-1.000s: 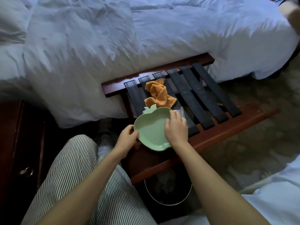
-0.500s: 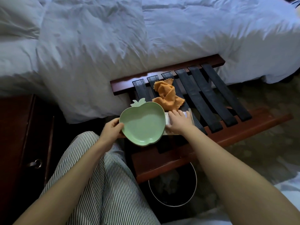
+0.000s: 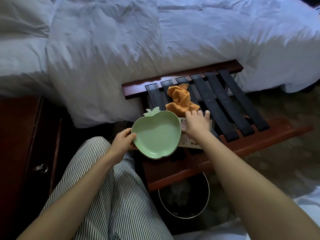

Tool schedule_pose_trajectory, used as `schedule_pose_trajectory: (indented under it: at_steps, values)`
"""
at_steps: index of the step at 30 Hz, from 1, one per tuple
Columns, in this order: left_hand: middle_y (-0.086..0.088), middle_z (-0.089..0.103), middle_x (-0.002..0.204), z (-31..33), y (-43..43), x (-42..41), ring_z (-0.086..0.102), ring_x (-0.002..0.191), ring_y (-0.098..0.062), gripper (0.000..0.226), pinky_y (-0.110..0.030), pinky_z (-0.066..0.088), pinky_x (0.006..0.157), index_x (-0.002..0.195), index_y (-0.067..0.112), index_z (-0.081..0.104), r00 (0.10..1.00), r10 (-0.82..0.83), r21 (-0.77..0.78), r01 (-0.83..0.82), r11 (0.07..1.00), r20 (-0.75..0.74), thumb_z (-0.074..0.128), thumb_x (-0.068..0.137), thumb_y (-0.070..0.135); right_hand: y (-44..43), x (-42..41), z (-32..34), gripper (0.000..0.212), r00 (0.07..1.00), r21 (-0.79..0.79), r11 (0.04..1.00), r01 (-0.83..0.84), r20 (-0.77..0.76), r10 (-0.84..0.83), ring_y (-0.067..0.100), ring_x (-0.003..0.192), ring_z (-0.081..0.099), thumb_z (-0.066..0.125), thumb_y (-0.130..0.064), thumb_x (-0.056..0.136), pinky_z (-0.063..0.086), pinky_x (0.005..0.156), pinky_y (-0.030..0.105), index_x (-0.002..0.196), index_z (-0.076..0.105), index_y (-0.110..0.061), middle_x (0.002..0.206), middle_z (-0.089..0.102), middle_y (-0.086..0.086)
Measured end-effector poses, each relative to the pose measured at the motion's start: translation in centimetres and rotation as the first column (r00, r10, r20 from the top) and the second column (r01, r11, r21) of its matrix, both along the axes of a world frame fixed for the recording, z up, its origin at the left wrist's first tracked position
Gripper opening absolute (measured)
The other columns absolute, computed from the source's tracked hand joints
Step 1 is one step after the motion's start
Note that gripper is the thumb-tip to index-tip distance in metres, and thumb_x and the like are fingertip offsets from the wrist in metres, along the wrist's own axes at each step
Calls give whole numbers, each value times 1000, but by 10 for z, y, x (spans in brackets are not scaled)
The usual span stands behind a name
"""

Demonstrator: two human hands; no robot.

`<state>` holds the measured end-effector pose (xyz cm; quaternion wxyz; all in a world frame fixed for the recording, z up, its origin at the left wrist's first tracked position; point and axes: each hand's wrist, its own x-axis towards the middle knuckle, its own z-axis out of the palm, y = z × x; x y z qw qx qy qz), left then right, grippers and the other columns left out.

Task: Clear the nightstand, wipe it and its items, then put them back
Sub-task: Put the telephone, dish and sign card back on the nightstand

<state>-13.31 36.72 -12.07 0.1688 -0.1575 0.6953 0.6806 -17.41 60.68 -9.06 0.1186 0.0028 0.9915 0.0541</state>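
- Head view, landmark = luggage rack (image 3: 173,82), a wooden frame with black straps standing against the bed (image 3: 103,49).
- Green apple-shaped plate (image 3: 156,134) is at the rack's near-left corner, partly overhanging the left end, hollow side up.
- Plate's stem-to-base axis runs from the bed side toward me. The leaf tip points away from me at the bed and leans slightly left; the rounded base is nearest my lap.
- My left hand (image 3: 123,138) is clamped on the plate's left rim, thumb on top of the edge and fingers curled under.
- My right hand (image 3: 196,124) is palm down just right of the plate, fingers spread and fairly straight, resting on a printed card (image 3: 186,142) that lies flat on the straps. It has no grip on the card that I can see.
- Orange cloth (image 3: 180,99) is crumpled on the straps toward the rack's far-left part, just beyond my right fingertips; can't tell if they touch.
- Round bin (image 3: 207,200) sits on the floor under the rack's near rail.
- Dark wood nightstand (image 3: 20,135) is well left of the rack, its drawer pull (image 3: 41,168) showing.
- My striped trousers (image 3: 103,187) are between the nightstand and the rack.
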Motion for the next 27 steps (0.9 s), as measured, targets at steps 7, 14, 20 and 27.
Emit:
schedule_pose_trajectory:
  at_steps: [7, 14, 20, 27]
  values:
    - [4, 67, 73, 16, -2, 9, 63, 64, -7, 30, -23, 54, 53, 89, 17, 65, 998, 12, 47, -9, 999, -54, 42, 91, -3, 4, 3, 36, 21, 996, -167, 986, -2, 93, 18, 22, 93, 57, 59, -41, 89, 37, 81, 34, 91, 53, -21, 91, 59, -1]
    - [-4, 65, 81, 35, -12, 17, 63, 67, -10, 24, -21, 52, 52, 91, 12, 64, 993, 84, 94, -76, 993, -82, 45, 91, -2, 2, 18, 43, 35, 987, -547, 824, 148, 24, -161, 20, 75, 51, 55, -34, 93, 36, 61, 30, 65, 36, -26, 69, 46, -7]
    - [-4, 63, 83, 47, -28, 29, 62, 65, -6, 20, -20, 51, 50, 107, 4, 59, 978, 198, 143, -186, 972, -74, 43, 94, 1, -23, 31, 41, 17, 951, -856, 477, 197, 49, -304, 21, 86, 61, 49, -26, 97, 53, 65, 32, 93, 54, -11, 92, 61, 1]
    - [-4, 65, 85, 67, -72, 38, 64, 71, -11, 19, -22, 54, 54, 95, 11, 63, 946, 288, 91, -277, 956, -149, 45, 94, 3, -80, 32, 33, 22, 917, -968, 157, 196, 124, -380, 19, 72, 59, 50, -22, 97, 49, 60, 29, 76, 46, -19, 83, 60, 5]
